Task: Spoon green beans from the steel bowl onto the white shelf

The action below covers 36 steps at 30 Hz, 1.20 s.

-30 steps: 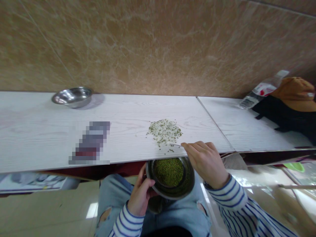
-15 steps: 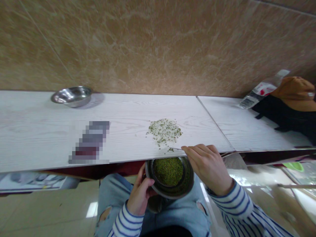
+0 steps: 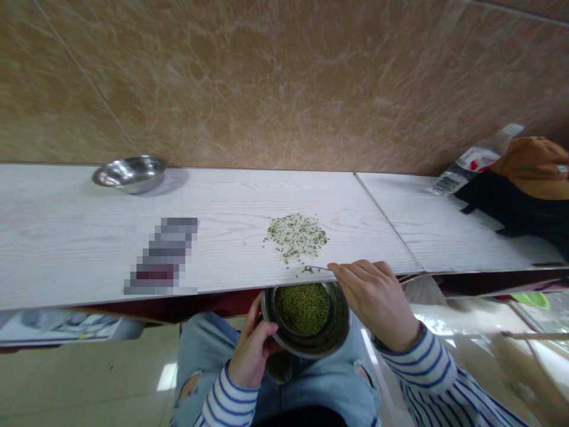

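My left hand [image 3: 254, 349] grips the left rim of a steel bowl [image 3: 342, 326], thumb on the edge. The bowl sits tilted above my lap, just under the table's front edge, with many small green beans [image 3: 304, 309] inside, apparently mung beans. Between the closed fingers of my right hand [image 3: 371, 299] is a thin metal tool [image 3: 317, 268]; its exact kind is hard to make out. Its tip points left, at a few beans near the table edge. Just beyond lies a spread pile of white grains mixed with green beans [image 3: 297, 236].
An empty-looking steel bowl [image 3: 130, 174] stands at the back left by the wall. A blurred-out flat object [image 3: 165, 256] lies on the white table [image 3: 226, 207]. At the right are a plastic bottle [image 3: 475, 160], a brown cap [image 3: 540, 163] and a black cloth item [image 3: 511, 204].
The thin metal tool has shifted very slightly at the few beans by the table edge. The bowl, the pile and my left hand look the same.
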Available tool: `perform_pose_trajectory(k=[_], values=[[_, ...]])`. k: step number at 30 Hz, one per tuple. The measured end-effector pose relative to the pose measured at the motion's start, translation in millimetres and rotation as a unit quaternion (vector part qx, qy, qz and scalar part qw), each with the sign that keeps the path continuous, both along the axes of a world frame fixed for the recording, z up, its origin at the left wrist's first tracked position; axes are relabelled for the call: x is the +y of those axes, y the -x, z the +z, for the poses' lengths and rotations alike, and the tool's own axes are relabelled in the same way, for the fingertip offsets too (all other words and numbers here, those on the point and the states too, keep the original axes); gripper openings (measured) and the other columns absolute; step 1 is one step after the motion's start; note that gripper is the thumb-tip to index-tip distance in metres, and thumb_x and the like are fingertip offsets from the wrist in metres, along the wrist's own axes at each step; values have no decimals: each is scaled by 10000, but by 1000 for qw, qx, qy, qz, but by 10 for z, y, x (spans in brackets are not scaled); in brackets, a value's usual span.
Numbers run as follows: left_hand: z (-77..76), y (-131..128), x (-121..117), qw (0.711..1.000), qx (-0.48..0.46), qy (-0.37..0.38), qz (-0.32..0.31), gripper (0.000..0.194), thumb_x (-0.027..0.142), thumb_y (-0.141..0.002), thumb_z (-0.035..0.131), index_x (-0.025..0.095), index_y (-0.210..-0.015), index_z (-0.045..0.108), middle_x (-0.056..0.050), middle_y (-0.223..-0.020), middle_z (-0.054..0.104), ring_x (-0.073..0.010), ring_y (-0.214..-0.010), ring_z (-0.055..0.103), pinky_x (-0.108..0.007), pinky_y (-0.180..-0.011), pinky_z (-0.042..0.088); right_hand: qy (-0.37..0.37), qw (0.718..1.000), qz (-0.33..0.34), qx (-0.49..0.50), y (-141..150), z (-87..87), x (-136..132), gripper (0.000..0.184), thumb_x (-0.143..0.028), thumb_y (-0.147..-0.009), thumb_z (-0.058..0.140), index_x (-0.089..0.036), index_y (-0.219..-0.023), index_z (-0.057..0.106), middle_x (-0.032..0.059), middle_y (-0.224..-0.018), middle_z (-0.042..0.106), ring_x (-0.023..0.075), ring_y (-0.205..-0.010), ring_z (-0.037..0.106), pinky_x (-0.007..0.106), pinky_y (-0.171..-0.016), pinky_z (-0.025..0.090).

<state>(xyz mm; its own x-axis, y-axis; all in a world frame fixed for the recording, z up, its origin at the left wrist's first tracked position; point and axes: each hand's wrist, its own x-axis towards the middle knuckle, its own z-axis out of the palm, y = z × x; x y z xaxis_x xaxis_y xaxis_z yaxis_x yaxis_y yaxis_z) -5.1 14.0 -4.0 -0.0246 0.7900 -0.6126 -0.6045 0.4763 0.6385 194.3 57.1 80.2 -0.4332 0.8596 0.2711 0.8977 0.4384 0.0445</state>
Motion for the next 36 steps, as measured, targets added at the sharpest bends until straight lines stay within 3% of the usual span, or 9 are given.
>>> perform_pose_trajectory(k=[19, 36], values=[[11, 48, -9, 1000, 10, 0, 10, 695, 150, -550, 572, 280, -1224, 461, -14, -948, 611, -151, -711, 546, -253, -531, 446, -1, 1000, 29, -6, 242, 22, 28, 250, -176, -854, 465, -213, -1081, 564, 18, -841, 657, 147, -816, 533, 303, -686, 285], [25, 98, 7, 1000, 10, -8, 17, 672, 141, -544, 574, 279, -1195, 491, -20, -1020, 594, -156, -756, 542, -278, -577, 481, 21, 997, 73, -1, 309, 31, 61, 226, -179, -851, 476, -230, -1052, 565, 8, -885, 655, 149, -831, 524, 305, -694, 280]])
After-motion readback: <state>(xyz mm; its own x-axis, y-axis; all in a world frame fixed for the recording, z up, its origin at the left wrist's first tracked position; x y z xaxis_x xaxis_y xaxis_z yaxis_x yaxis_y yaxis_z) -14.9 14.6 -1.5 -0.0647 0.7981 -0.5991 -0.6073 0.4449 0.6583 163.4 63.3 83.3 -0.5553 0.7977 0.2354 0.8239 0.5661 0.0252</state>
